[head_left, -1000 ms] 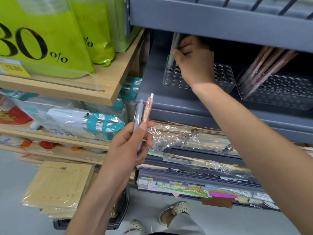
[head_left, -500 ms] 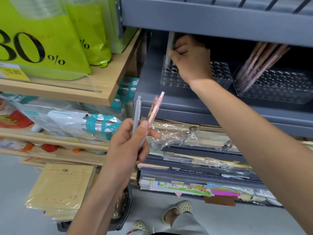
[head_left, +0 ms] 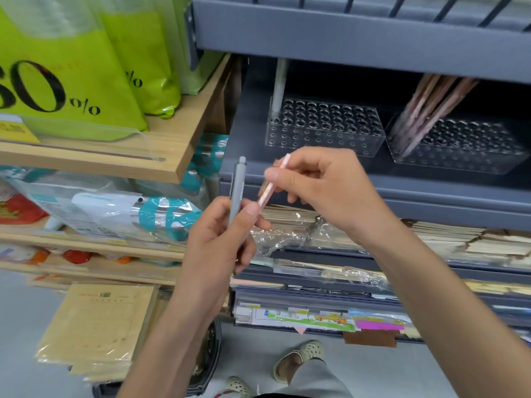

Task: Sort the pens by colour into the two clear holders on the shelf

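Shop shelving fills the frame: lime-green plastic bags (head_left: 71, 81) sit on a pale wooden shelf (head_left: 178, 147) at upper left, and a grey metal shelf (head_left: 431, 196) at upper right carries two clear plastic holders drilled with round holes. Half a second ago the right hand was up at the left clear holder (head_left: 321, 139), fingers round a slim grey pen; now that standing grey pen (head_left: 279, 87) is upright by itself in the holder's far-left corner, and the right hand (head_left: 324, 188) has dropped to the centre of the frame; so one grey pen looks filed, and the next is being picked. The right clear holder (head_left: 471, 159) already has a leaning bundle of pinkish pens (head_left: 428, 104); by colour, pink likely goes there. The right hand pinches a pale pink plastic pen (head_left: 264, 195) between thumb and forefinger near its upper end, other fingers curled; the left hand (head_left: 218, 242), just below, is closed round the barrel of a second grey click pen (head_left: 238, 188), held upright; its thumb appears to touch the pink pen's lower end too; whether it has let go of that pen I cannot tell.
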Motion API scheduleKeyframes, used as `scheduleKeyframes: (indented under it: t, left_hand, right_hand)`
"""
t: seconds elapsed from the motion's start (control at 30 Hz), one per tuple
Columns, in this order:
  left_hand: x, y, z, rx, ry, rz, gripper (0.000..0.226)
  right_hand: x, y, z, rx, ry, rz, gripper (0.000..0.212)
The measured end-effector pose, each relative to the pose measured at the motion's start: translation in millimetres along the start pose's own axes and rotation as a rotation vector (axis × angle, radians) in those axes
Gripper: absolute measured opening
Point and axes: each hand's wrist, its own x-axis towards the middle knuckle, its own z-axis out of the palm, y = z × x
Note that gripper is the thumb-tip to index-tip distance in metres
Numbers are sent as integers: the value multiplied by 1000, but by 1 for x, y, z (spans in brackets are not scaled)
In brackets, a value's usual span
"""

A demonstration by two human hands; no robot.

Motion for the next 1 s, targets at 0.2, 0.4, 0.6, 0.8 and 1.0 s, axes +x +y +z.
scheduleKeyframes:
  t: [0.2, 0.4, 0.6, 0.8, 1.0]
  left_hand:
    - [1, -6, 17, 20, -53, -35, 17]
    - [5, -15, 49, 65, -121, -21, 16]
    - [6, -19, 89, 27, -107, -63, 25]
    - [5, -18, 121, -154, -53, -143, 34]
    - [-1, -23, 143, -106, 15, -71, 18]
  right_hand:
    - [-26, 5, -26, 364, 195, 23, 10]
    - [-54, 18, -41, 297, 201, 133, 15]
    - [-64, 25, -108, 360, 410, 52, 13]
    - [-50, 52, -172, 264, 672, 11, 8]
    - [-2, 75, -193, 229, 753, -74, 18]
